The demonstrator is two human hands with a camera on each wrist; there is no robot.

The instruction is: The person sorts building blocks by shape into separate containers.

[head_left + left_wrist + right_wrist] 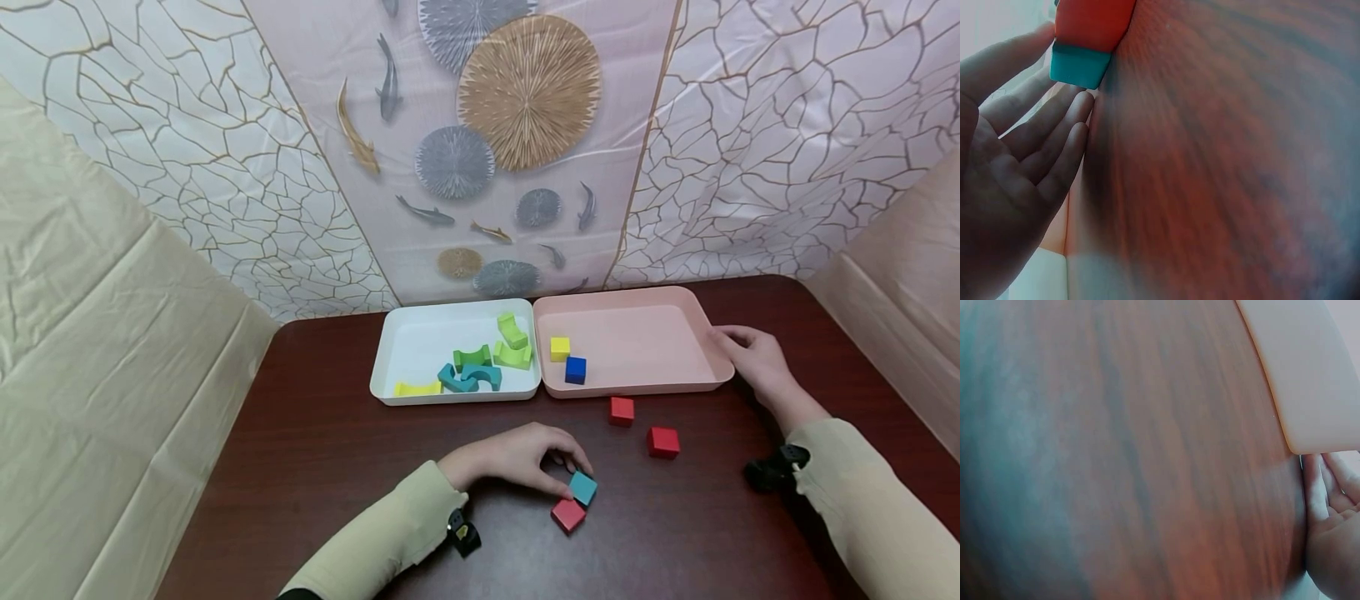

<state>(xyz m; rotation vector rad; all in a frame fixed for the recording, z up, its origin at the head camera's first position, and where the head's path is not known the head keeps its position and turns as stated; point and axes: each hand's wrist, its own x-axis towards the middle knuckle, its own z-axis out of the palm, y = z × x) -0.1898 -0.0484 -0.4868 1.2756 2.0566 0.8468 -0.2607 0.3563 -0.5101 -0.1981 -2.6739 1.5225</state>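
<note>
My left hand pinches a teal cube between thumb and fingers on the tabletop. Against that cube's near side lies a red cube; both also show in the left wrist view, the red one beside the teal one. My right hand touches the right outer edge of a pink tray. In the right wrist view its fingers lie fairly straight against the tray wall, fingertips partly hidden. Inside the pink tray are a yellow cube and a blue cube.
A white tray adjoins the pink one on its left, holding several curved blocks in green, teal and yellow. Two more red cubes lie in front of the pink tray on the dark wooden table. Patterned cloth hangs behind the table.
</note>
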